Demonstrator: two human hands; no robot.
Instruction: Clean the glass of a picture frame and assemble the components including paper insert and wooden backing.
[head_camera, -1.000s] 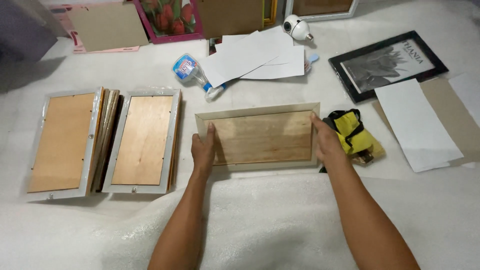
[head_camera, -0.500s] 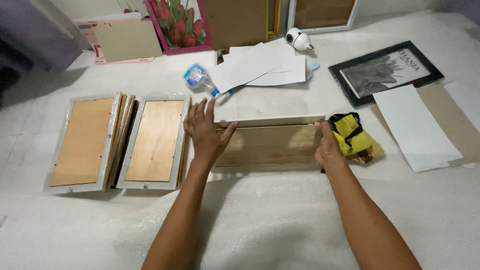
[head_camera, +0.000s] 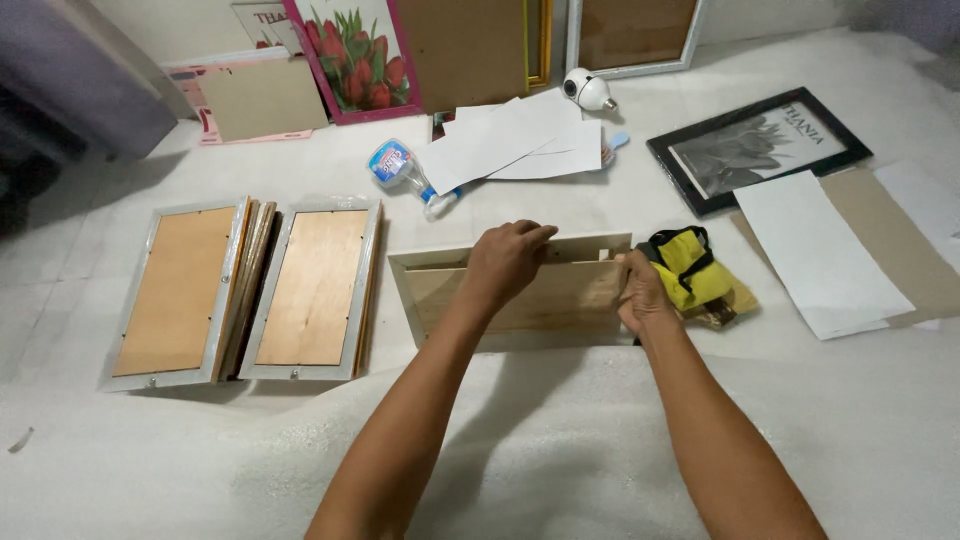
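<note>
A light wooden picture frame (head_camera: 440, 290) lies back side up on the white sheet in the middle, its far edge tilted up a little. My left hand (head_camera: 505, 258) reaches over it and curls its fingers on the far top edge. My right hand (head_camera: 640, 295) grips the frame's right end. Right beside that hand lies a yellow and black cloth bundle (head_camera: 695, 275).
Two silver-edged frames with brown backs (head_camera: 175, 290) (head_camera: 315, 288) lie at the left. A spray bottle (head_camera: 400, 172), white papers (head_camera: 520, 145), a black-framed print (head_camera: 755, 148), a white sheet on brown card (head_camera: 820, 250) and a tulip picture (head_camera: 350, 55) are farther back.
My left hand left the frame's left end and moved across to its far top edge. The frame's far edge lifted. My right hand stayed on the right end.
</note>
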